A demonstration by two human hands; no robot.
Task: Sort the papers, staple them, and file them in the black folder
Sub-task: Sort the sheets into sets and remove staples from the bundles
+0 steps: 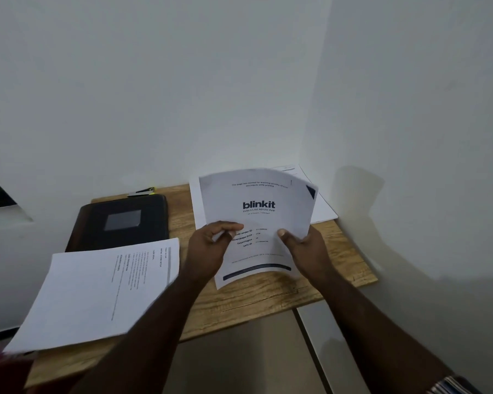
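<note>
Papers (264, 220) held by both hands, black folder (120, 226), perhaps stapler (143, 191) beyond.

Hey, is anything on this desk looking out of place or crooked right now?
Mostly the loose sheets at the near left: they lie turned sideways and overhang the wooden table's front edge. The stapler is tucked behind the black folder. The held blinkit papers have one dog-eared corner.

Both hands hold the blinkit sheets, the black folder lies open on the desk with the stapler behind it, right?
Not quite: the black folder lies closed, as the head view shows. Both the left hand and right hand hold the blinkit sheets, and the stapler sits behind the folder.
</note>
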